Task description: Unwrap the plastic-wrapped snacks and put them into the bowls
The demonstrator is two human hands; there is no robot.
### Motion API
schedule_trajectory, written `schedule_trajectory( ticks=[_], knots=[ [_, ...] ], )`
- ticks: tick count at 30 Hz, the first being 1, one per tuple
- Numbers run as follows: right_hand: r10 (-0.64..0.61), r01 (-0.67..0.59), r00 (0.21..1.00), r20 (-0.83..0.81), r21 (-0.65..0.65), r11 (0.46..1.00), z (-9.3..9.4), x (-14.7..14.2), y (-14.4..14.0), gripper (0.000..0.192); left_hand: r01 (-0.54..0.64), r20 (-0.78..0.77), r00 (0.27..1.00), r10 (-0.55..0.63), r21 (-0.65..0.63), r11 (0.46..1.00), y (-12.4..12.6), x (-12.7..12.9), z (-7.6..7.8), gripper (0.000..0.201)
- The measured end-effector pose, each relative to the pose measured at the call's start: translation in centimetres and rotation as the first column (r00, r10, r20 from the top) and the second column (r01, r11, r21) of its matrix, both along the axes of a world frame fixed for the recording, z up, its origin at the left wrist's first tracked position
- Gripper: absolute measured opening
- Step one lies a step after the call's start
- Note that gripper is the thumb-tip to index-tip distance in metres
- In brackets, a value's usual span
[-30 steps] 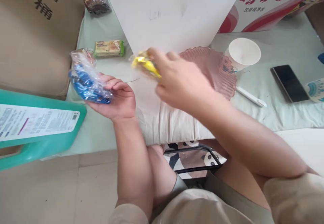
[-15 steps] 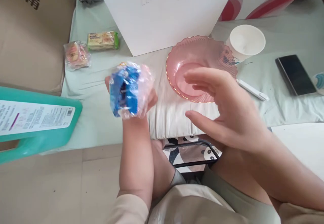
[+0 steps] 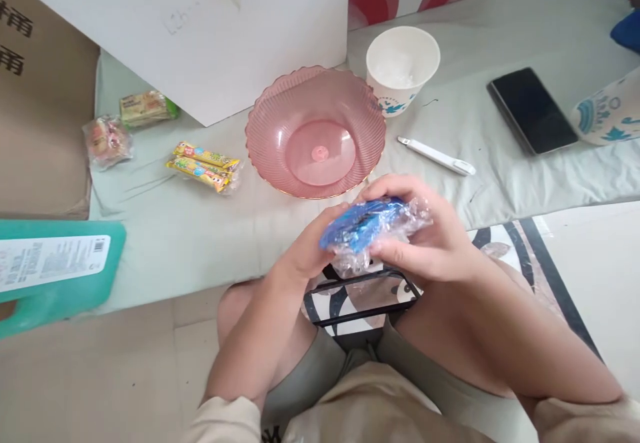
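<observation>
Between my two hands is a bundle of blue snack packets (image 3: 365,223) wrapped in clear crinkled plastic. My left hand (image 3: 314,246) grips its left end. My right hand (image 3: 425,229) closes on the right end, thumb at the near side and fingers behind. The bundle is held in front of a pink ribbed glass bowl (image 3: 295,109) with a scalloped, gold-edged rim, and nothing shows inside the bowl. Left of the bowl lie yellow snack sticks (image 3: 203,165) in clear plastic. What exactly the blue packets contain cannot be read.
Behind the bowl stand a white box (image 3: 280,23) and a paper cup (image 3: 400,73). A white utility knife (image 3: 437,156) and a phone (image 3: 534,109) lie to the right. At left are biscuits (image 3: 145,108), a pink wrapped snack (image 3: 109,141), a teal jug (image 3: 113,256) and a cardboard box (image 3: 45,129).
My left hand has brought the blue bundle right and nearer to me. My right hand, empty before, has closed on it. The yellow sticks now show on the cloth. The view has shifted right.
</observation>
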State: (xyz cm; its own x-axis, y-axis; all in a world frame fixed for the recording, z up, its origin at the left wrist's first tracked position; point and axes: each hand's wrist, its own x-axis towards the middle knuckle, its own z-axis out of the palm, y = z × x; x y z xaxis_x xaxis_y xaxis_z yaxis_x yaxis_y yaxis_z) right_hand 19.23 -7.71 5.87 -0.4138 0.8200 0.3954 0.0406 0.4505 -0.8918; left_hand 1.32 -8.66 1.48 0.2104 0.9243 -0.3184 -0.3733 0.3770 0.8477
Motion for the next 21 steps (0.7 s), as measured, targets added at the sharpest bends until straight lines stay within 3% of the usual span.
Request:
schedule_trajectory(
  ticks=[3,5,9,12,16,21],
  knots=[
    [-0.088,0.097,0.994,0.063,-0.174,0.980,-1.1,1.9,0.3,0.036,0.052,0.066,0.997,-0.047,-0.073,0.996,-0.6,1.9,-0.5,0.043],
    [-0.140,0.159,0.985,0.096,-0.230,0.960,-1.7,2.7,0.9,0.036,0.007,0.041,0.999,-0.004,-0.078,0.997,-0.6,2.5,-1.3,0.048],
    [-0.292,0.310,0.951,0.104,-0.289,0.906,-3.4,3.0,3.2,0.032,-0.080,-0.068,0.994,0.080,-0.008,0.997,0.8,2.0,-2.9,0.046],
    [-0.354,0.367,0.930,0.101,-0.332,0.869,-4.6,2.5,4.9,0.033,-0.093,-0.086,0.992,0.095,0.026,0.995,2.1,1.1,-3.0,0.043],
    [-0.328,0.354,0.935,0.133,-0.378,0.855,-5.2,1.4,5.4,0.037,-0.140,-0.046,0.989,0.141,0.018,0.990,2.7,0.3,-2.6,0.046],
    [-0.204,0.262,0.960,0.193,-0.358,0.896,-5.6,0.2,4.9,0.046,-0.098,-0.032,0.995,0.099,0.035,0.995,3.0,-0.4,-2.5,0.061]
  ],
)
